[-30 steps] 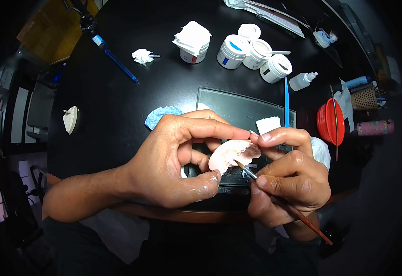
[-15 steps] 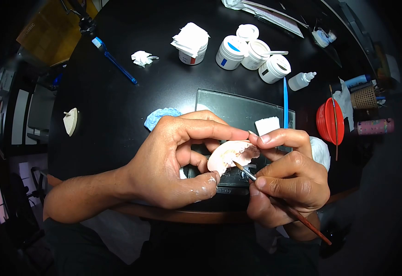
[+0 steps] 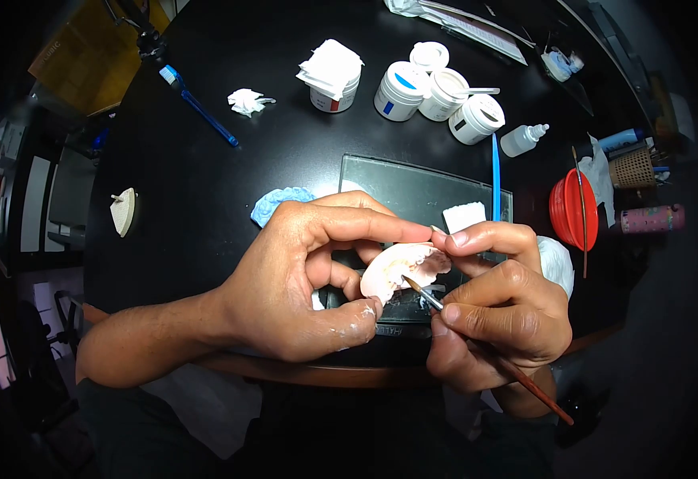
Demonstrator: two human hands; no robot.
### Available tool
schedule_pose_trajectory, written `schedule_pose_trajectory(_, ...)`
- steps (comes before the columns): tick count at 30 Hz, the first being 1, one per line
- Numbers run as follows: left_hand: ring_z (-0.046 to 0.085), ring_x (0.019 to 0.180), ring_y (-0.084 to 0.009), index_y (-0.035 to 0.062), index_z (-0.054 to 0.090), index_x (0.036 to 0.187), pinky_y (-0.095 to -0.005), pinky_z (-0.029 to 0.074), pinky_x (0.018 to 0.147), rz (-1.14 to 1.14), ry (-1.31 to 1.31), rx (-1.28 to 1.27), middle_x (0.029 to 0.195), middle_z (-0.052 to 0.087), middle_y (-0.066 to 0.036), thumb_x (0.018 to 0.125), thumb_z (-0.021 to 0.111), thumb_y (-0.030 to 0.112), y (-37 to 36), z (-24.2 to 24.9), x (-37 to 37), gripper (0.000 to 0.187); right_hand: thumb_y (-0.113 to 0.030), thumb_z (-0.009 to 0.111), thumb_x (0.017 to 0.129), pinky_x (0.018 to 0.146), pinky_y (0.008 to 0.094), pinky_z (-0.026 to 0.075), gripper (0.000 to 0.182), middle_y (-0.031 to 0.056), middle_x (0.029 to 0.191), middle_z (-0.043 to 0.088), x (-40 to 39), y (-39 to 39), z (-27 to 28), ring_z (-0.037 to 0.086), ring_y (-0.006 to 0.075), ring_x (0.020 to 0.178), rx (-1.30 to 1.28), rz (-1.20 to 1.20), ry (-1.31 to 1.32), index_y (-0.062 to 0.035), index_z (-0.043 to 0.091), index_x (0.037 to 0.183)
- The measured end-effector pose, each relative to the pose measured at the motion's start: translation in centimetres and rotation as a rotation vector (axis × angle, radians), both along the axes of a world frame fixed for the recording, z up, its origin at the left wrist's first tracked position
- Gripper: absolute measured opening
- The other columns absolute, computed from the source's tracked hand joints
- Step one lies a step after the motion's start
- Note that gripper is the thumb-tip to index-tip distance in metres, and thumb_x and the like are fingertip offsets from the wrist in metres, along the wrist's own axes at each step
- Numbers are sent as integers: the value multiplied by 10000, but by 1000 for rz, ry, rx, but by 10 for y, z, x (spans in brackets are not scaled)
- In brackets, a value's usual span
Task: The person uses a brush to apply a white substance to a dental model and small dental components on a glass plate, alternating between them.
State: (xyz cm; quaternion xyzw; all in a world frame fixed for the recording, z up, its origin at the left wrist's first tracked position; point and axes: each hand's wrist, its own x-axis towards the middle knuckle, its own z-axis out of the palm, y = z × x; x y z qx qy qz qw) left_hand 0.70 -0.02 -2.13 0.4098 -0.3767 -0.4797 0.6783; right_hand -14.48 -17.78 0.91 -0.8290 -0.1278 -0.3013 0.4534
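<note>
My left hand (image 3: 309,279) is closed on a pale pink, curved dental piece (image 3: 385,271), gripping it between thumb and fingers, with white residue on the thumb. My right hand (image 3: 509,307) is closed round a thin brush (image 3: 525,379) with a reddish-brown handle and a metal ferrule. The brush tip touches the inner side of the piece. The right index fingertip meets the left one at the piece's upper edge. Beneath both hands lies a glass slab (image 3: 397,180), partly hidden, with a white block (image 3: 465,218) on it.
Behind the hands stand white jars (image 3: 401,92), a dropper bottle (image 3: 525,140) and a tissue-topped jar (image 3: 333,76). A blue toothbrush (image 3: 205,112) and crumpled tissue (image 3: 247,101) lie back left. A red bowl (image 3: 565,209) is on the right, a blue mould (image 3: 273,203) beside my left hand.
The brush tip has shifted slightly to the left and up on the piece, and my right hand has moved a little with it. My left hand has barely moved.
</note>
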Motion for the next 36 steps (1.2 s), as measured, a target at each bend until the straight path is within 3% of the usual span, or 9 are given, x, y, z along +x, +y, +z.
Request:
schedule_pose_trajectory(14, 647, 1221, -260, -203, 525, 1385, -286, 615, 987, 6, 8, 13, 1311, 552, -242, 807, 668, -44, 0, 0, 0, 616, 30, 857, 735, 835, 432, 638, 164, 99, 763, 678, 0, 0, 0, 692, 367, 1036, -1, 2, -3, 6, 743, 850)
schedule_pose_trajectory(21, 663, 1185, -260, -213, 514, 1386, -260, 638, 894, 12, 33, 7, 1303, 556, -247, 808, 648, -43, 1, 0, -1, 617, 56, 821, 735, 858, 441, 633, 164, 94, 769, 679, -2, 0, 1, 685, 366, 1048, 37, -1, 14, -8, 722, 849)
schedule_pose_trajectory(24, 679, 1123, -245, -220, 512, 1380, -254, 650, 815, 18, 61, 42, 1292, 559, -237, 812, 655, -42, -1, 4, -1, 612, 75, 719, 848, 1070, 576, 549, 207, 82, 829, 665, -12, -7, 22, 546, 315, 1166, 53, 11, 127, -63, 629, 974)
schedule_pose_trajectory(26, 685, 1079, -232, -224, 513, 1373, -253, 653, 767, 41, 86, 84, 1282, 561, -228, 817, 659, -40, 0, 6, -4, 603, -28, 669, 850, 962, 425, 504, 143, 66, 774, 619, -26, -15, 15, 497, 255, 1058, 93, -171, 10, -77, 601, 966)
schedule_pose_trajectory(27, 684, 1042, -220, -215, 521, 1373, -259, 650, 733, 62, 63, 84, 1274, 560, -218, 821, 721, -13, 1, 4, -3, 621, -79, 643, 851, 907, 350, 481, 125, 57, 746, 596, -33, -18, 12, 473, 224, 1004, 114, -264, -44, -84, 587, 963)
schedule_pose_trajectory(29, 696, 979, -200, -193, 540, 1370, -254, 639, 705, 118, 35, 78, 1229, 583, -203, 853, 812, 161, -2, 4, -5, 683, -99, 597, 819, 926, 361, 375, 124, 46, 672, 558, -42, -23, 11, 467, 192, 872, 89, -360, -82, -64, 575, 936)
schedule_pose_trajectory(30, 699, 959, -192, -187, 547, 1364, -252, 636, 695, 140, 43, 97, 1214, 592, -197, 852, 834, 247, -2, 8, -7, 730, -32, 692, 820, 913, 378, 409, 187, 44, 719, 634, -54, -22, 1, 504, 188, 884, 105, -389, -53, -48, 585, 971)
schedule_pose_trajectory(32, 706, 924, -180, -176, 561, 1352, -247, 630, 679, 183, 38, 138, 1188, 609, -184, 845, 860, 405, -3, 13, -10, 827, 19, 703, 792, 901, 366, 428, 215, 59, 757, 647, -72, -10, -17, 527, 211, 921, 164, -441, 76, -31, 596, 972)
schedule_pose_trajectory(36, 719, 903, -176, -139, 586, 1339, -247, 624, 679, 255, 29, 194, 1150, 639, -158, 815, 848, 513, -3, 11, -15, 877, 69, 724, 749, 816, 334, 472, 194, 63, 739, 646, -91, 3, -43, 563, 221, 875, 94, -594, 122, -23, 617, 882)
